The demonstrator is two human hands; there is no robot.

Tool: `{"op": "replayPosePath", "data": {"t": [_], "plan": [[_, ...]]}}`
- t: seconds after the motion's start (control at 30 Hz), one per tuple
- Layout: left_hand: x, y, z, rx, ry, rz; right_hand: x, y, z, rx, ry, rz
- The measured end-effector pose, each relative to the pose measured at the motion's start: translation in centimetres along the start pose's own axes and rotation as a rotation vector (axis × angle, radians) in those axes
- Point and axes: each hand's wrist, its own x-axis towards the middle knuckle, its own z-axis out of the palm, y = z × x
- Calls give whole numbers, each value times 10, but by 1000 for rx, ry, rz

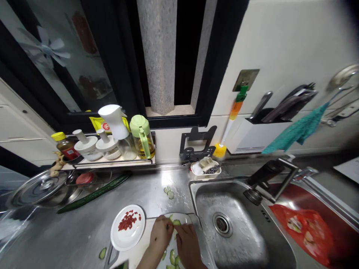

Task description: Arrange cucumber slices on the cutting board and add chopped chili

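My left hand (160,234) and my right hand (187,243) meet over a white cutting board (140,251) at the bottom of the view. Their fingertips pinch a small green cucumber piece (176,222) between them. More cucumber slices (171,257) lie on the board under my wrists. A white plate (128,228) with chopped red bits (128,220) sits just left of my left hand. A whole long cucumber (94,193) lies on the steel counter farther left.
A steel sink (232,224) with a black faucet (266,181) lies right of the board, a red bag (304,229) beside it. Loose cucumber slices (169,192) lie on the counter. A rack of condiment bottles (112,144) and a pot lid (39,188) stand at back left.
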Motion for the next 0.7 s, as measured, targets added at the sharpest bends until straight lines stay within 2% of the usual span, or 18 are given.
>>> {"op": "replayPosePath", "data": {"t": [0.4,0.7], "plan": [[-2,-3,-1,-37,-5,-1,4,0,6,-84,11,4],[-6,-8,-7,-71,38,9,2,-6,-6,-106,-22,4]]}}
